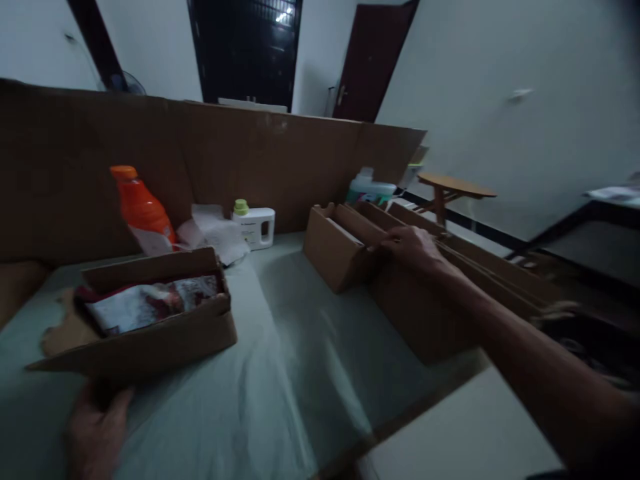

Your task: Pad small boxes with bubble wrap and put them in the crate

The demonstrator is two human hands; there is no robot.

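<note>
My right hand [410,245] reaches across to the right and has its fingers closed on the near upper edge of a small open cardboard box [323,250]. That box stands against a long cardboard box [415,313]. At the lower left, my left hand [100,423] is blurred, with thumb and finger apart, just below another open cardboard box [165,343]. I cannot tell whether it touches that box. Inside the left box lies a printed plastic packet [150,303], white and dark red.
A tall cardboard panel [265,160] stands behind an orange bottle [145,207], crumpled white plastic [215,233] and a white jug with a green cap [255,223]. Bluish bottles [367,187] stand behind the right boxes. A pale green cloth [270,380] covers the surface. A white panel [465,427] lies in front.
</note>
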